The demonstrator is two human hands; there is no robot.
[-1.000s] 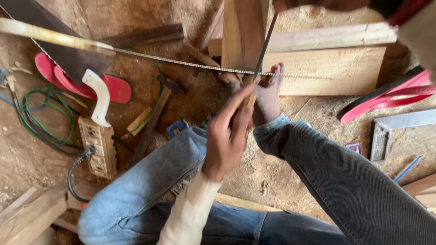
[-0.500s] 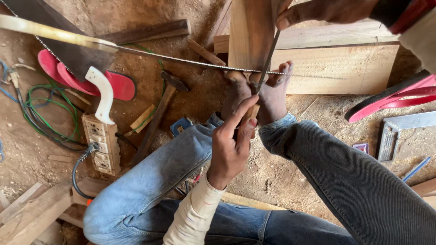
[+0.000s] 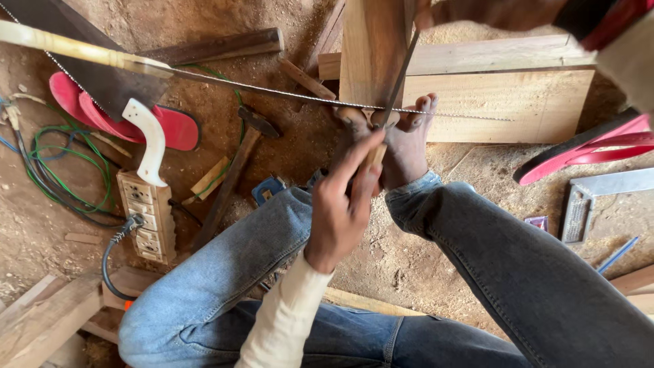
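I sit on the dirt floor in blue jeans, both bare feet (image 3: 407,140) pressed on a thin toothed saw blade (image 3: 272,90). The blade runs from a bamboo bow (image 3: 68,48) at the left across to a flat board (image 3: 504,102). My left hand (image 3: 340,204) grips the wooden handle of a slim dark file (image 3: 398,78) lying across the blade between my feet. My right hand (image 3: 490,12), at the top edge, pinches the file's far tip. An upright plank (image 3: 371,48) stands just behind the feet.
On the left lie a handsaw with a white handle (image 3: 146,136), red sandals (image 3: 174,128), a wooden power strip (image 3: 146,218), green and black cables (image 3: 61,163) and a hammer (image 3: 238,167). To the right are another red sandal (image 3: 586,146), a metal square (image 3: 589,201) and a blue pencil (image 3: 616,253).
My right hand has come further into view at the top, on the file's tip. The left hand and file shifted only slightly along the blade.
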